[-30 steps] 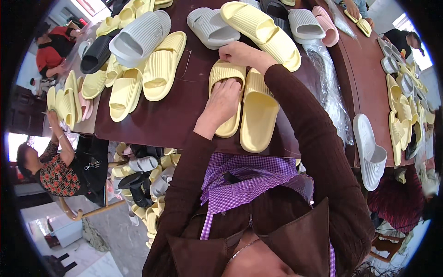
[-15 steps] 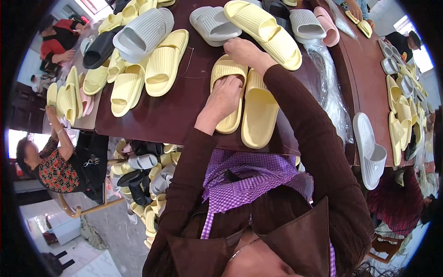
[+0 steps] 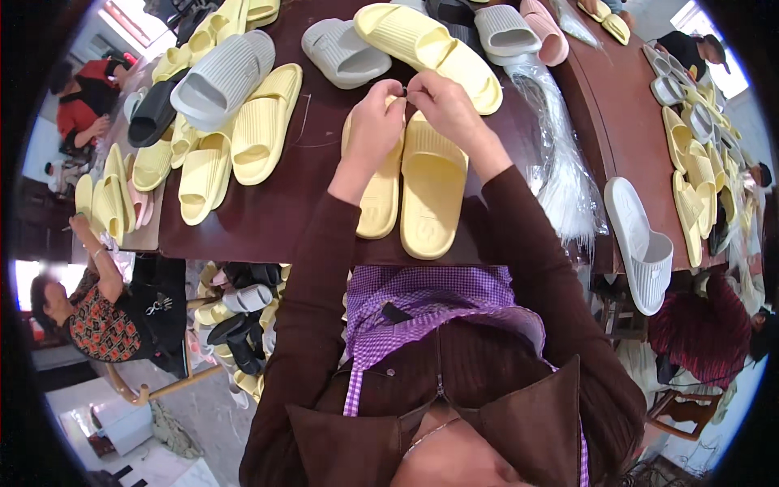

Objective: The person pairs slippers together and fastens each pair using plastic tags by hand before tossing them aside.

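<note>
Two yellow slide slippers lie side by side at the table's near edge, the left slipper (image 3: 378,199) partly covered by my left hand (image 3: 375,134) and the right slipper (image 3: 434,191) in fuller view. Above their straps my hands come together, fingertips almost touching. My right hand (image 3: 451,112) pinches at the same spot as the left. Between the fingertips a tiny dark bit shows, too small to name. Both hands are closed. Just beyond them lie a yellow slide (image 3: 430,49) and a grey slide (image 3: 345,53).
Yellow, grey and black slides crowd the table's left, including a grey slide (image 3: 223,81) on top. At the right lies a bundle of clear plastic strands (image 3: 560,162), near a light grey slide (image 3: 639,243) on the table edge. Other people sit around.
My left hand has come out of the left slipper's strap opening and moved up to meet my right hand. The view has shifted slightly.
</note>
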`<state>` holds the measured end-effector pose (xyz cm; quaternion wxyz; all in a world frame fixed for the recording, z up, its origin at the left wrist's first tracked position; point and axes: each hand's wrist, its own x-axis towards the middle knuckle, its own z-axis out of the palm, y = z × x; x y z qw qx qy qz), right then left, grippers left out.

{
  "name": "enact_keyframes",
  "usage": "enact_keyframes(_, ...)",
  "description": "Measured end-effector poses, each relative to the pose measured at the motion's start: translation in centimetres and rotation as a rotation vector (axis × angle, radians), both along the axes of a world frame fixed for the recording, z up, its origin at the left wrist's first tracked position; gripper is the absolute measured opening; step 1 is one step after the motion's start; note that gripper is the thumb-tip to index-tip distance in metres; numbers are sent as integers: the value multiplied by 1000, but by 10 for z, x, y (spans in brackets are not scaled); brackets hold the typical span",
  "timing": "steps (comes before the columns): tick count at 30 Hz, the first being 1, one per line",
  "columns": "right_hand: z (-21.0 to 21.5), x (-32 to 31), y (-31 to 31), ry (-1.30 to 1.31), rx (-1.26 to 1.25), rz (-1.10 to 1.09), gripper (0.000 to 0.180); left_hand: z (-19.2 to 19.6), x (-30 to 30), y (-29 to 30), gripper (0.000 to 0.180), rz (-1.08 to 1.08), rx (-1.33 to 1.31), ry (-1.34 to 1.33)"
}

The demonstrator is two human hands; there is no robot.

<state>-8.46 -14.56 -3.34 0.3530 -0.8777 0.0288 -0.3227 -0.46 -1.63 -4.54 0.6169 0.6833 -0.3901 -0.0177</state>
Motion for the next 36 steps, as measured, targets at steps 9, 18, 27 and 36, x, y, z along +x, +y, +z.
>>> enact_keyframes(9, -18, -23, -8, -50, 502, -25, 11, -4, -1, -14, 17, -133, 165, 23)
enact_keyframes(18, -7, -36, 8, -30, 387, -137, 9, -5, 2, -4, 9, -184, -41, 467)
enact_keyframes(27, -12, -29, 7, -85, 14, -208, 6, -7, 5, -1, 10, -340, -4, 451)
enact_keyframes(36, -12, -33, 10, -47, -69, -206, 6, -4, 9, 3, 9, -449, 46, 439)
